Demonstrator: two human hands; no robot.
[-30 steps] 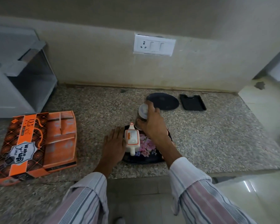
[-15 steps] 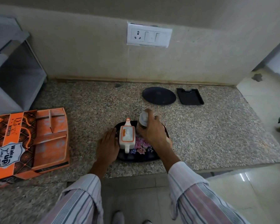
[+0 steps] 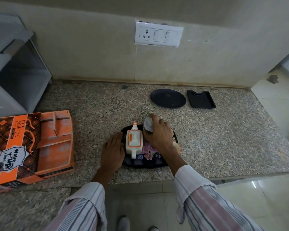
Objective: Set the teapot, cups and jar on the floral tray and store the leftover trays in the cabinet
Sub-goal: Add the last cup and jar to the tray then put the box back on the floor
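Teapot stands on floral tray; right hand fingers wrap the jar, lowering it at the tray's far edge beside a cup. Left hand lies flat, fingers together, against the tray's left rim. Remaining, by my judgement: release jar, then store round tray and rectangular tray, both on the table near the wall.

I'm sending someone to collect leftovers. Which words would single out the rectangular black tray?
Find the wall socket plate; below it, at the granite counter's back, lie two dark trays. The rectangular black tray is the right one, notched on its far edge; its neighbour is round.
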